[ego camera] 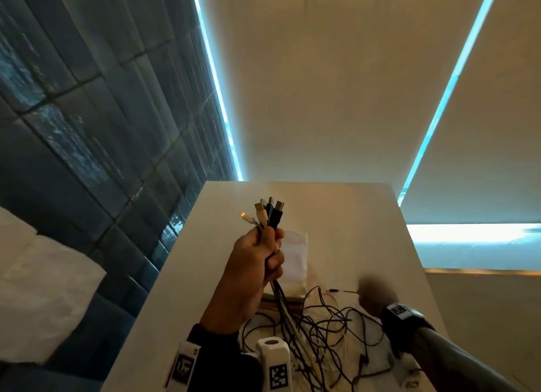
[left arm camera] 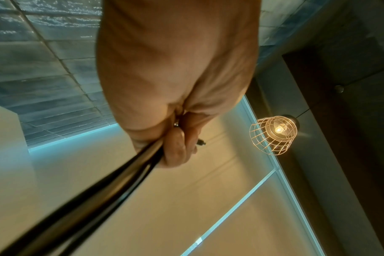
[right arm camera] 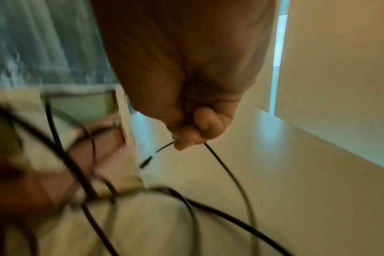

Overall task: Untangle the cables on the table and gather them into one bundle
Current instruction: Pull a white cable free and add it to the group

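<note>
My left hand [ego camera: 265, 255] is raised above the table and grips a bunch of cable ends [ego camera: 270, 213], black and white plugs sticking up out of the fist. Their cords [left arm camera: 112, 175] run down from the fist into a tangle of thin dark cables [ego camera: 319, 336] on the white table [ego camera: 360, 216]. Low on the right, my right hand [ego camera: 373, 293], blurred in the head view, pinches one thin black cable [right arm camera: 221, 166] near its small plug [right arm camera: 146, 162], just above the tabletop.
A white paper or bag [ego camera: 295, 257] lies on the table behind my left hand. A tiled wall [ego camera: 87, 128] is to the left, blinds [ego camera: 336, 84] stand behind the table, and a caged lamp [left arm camera: 273, 134] hangs overhead. A white cushion [ego camera: 38, 289] sits at lower left.
</note>
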